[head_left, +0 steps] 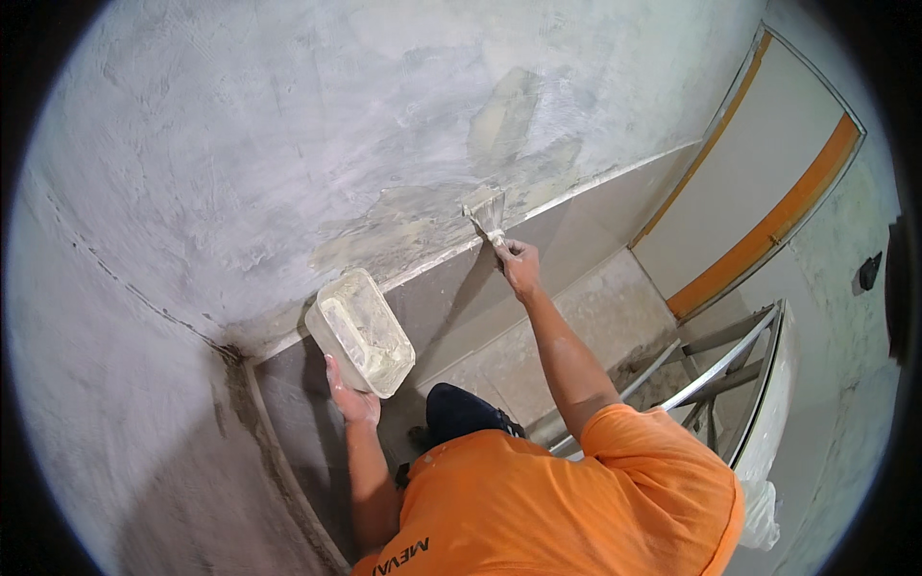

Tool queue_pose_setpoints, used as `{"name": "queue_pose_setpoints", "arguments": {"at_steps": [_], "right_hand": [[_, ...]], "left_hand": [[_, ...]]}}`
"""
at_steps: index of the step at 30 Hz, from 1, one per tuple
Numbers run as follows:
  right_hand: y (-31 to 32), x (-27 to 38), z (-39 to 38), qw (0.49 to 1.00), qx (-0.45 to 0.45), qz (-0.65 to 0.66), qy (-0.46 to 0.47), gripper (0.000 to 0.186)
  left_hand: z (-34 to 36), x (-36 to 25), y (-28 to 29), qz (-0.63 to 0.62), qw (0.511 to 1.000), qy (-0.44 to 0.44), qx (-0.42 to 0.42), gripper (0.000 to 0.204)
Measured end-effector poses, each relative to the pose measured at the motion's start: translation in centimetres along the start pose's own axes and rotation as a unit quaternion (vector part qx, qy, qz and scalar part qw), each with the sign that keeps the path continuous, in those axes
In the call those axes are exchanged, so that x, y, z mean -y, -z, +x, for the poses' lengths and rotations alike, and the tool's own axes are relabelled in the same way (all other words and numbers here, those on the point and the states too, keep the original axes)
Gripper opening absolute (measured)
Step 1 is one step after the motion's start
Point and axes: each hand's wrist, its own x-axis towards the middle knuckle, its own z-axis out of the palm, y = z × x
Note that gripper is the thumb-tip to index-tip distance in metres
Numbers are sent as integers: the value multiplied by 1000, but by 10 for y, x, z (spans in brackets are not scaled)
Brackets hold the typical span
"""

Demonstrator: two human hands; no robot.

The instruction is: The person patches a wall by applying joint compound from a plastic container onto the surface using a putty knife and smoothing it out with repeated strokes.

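Note:
My left hand (351,396) holds a white rectangular plastic tub (361,336) from beneath, its fingers wrapped round the lower side. Pale plaster paste smears the inside of the tub. In my right hand (520,270) is a putty knife (489,217), gripped by its handle, with paste on the handle and blade. The blade lies against or very close to the grey wall (288,125), just above the tile edge. Around the blade, a damp beige plaster patch (403,226) spreads along the bottom of the wall, with another patch (504,115) higher up.
Grey tiles (461,302) cover the lower wall under a pale ledge. At right stands a metal stepladder or frame (715,365), close to my right side. Beyond it is a white door (740,173) with orange edging. The wall corner with a dark crack (144,298) is at left.

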Motion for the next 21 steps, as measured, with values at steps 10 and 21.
{"name": "queue_pose_setpoints", "arguments": {"at_steps": [10, 21], "right_hand": [[68, -7, -51, 966, -158, 146, -141, 20], [-47, 74, -58, 989, -59, -135, 5, 37]], "left_hand": [[5, 1, -1, 2, 1000, -7, 19, 73], [-1, 0, 3, 34, 999, -24, 0, 71]]}}
